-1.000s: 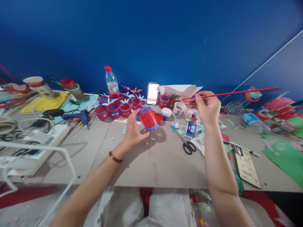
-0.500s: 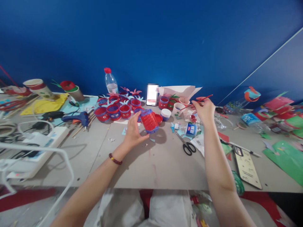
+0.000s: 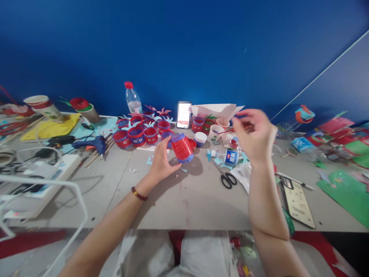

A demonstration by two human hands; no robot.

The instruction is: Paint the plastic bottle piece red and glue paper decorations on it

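Observation:
My left hand [image 3: 162, 161] grips a ribbed plastic bottle piece [image 3: 181, 148], painted red with purple at both ends, and holds it tilted above the table. My right hand [image 3: 255, 134], slightly blurred, is raised at the right with its fingers closed on a thin red paintbrush [image 3: 230, 131]. The brush points left, its tip at the spotted paper cup [image 3: 215, 133]. Just behind the bottle piece lies a small red dish [image 3: 192, 144], partly hidden. A white-lidded paint jar [image 3: 200, 139] stands between the two hands.
Several red-and-purple cups [image 3: 137, 136] with eyes stand at back left, near a clear bottle [image 3: 133, 100]. Black-handled scissors [image 3: 228, 179] and a labelled bottle [image 3: 230, 156] lie right of centre. A blue glue gun [image 3: 95, 144] and white power strip [image 3: 54, 184] sit left.
My right hand has moved right and towards me, turning with the paintbrush, which now lies flatter. My left hand and the bottle piece stay almost in place.

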